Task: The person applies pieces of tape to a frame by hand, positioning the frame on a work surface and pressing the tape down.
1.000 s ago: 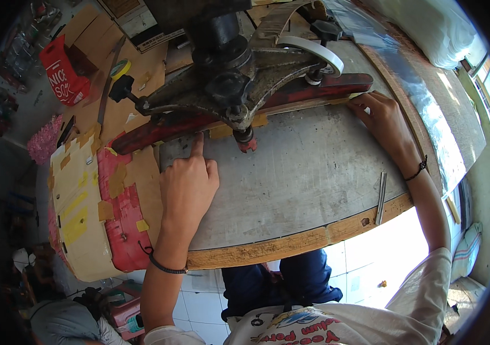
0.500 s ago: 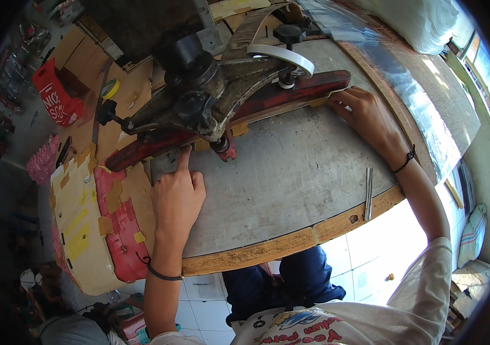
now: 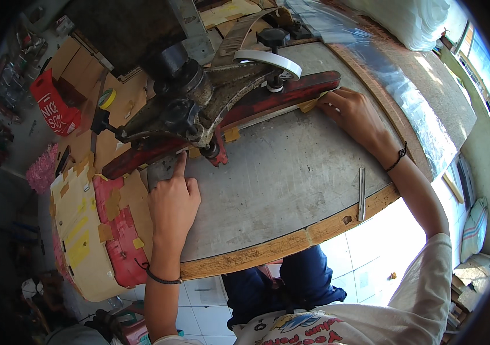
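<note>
A long dark-red bar (image 3: 282,95) crosses the grey metal tabletop (image 3: 268,172), mounted under a press-like machine's cast arm (image 3: 236,95) with black knobs. Along its near edge runs a thin pale strip (image 3: 268,117) with brown tape pieces (image 3: 232,134). My left hand (image 3: 175,201) holds nothing; its index finger is stretched out, the tip at the bar's near edge, thumb apart, other fingers curled. My right hand (image 3: 357,118) is closed in a pinch near the bar's right end, beside a brown tape flap (image 3: 308,106). What lies between those fingertips is hidden.
A white tape roll (image 3: 268,57) hangs round a knob. Thin metal strips (image 3: 361,194) lie near the table's wooden front edge (image 3: 268,252). Taped red and cream padding (image 3: 121,247) covers the left corner. Clear plastic sheeting (image 3: 394,86) lies at the right; a red bag (image 3: 55,103) is far left.
The whole view has shifted slightly. My right hand stays pinched near the bar's end, and more of the brown tape flap shows beside it. My left index finger stays at the bar.
</note>
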A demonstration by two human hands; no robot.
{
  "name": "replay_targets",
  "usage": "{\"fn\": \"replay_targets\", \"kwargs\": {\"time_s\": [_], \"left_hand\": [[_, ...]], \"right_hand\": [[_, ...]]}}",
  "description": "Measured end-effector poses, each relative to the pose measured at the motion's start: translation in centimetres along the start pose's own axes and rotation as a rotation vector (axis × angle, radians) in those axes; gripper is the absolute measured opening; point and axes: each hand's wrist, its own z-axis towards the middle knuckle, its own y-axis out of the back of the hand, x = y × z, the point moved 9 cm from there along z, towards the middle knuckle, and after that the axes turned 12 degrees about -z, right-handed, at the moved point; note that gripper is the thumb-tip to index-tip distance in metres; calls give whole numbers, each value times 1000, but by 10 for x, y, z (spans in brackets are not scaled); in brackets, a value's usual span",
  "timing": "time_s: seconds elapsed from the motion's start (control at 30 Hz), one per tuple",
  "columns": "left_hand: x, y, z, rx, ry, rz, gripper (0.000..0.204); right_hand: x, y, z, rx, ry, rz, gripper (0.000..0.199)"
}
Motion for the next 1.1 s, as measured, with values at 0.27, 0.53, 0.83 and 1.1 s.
{"fn": "replay_targets", "kwargs": {"time_s": [0.27, 0.53, 0.83, 1.1], "left_hand": [[0, -2, 0, 21, 9, 7, 51], [-18, 5, -15, -53, -124, -73, 43], [-169, -33, -39, 128, -593, -63, 48], [-188, -61, -5, -18, -745, -285, 63]], "right_hand": [[-2, 1, 0, 11, -25, -9, 11], [1, 1, -2, 27, 2, -11, 14], [4, 1, -3, -41, 60, -17, 16], [5, 7, -3, -37, 67, -71, 20]]}}
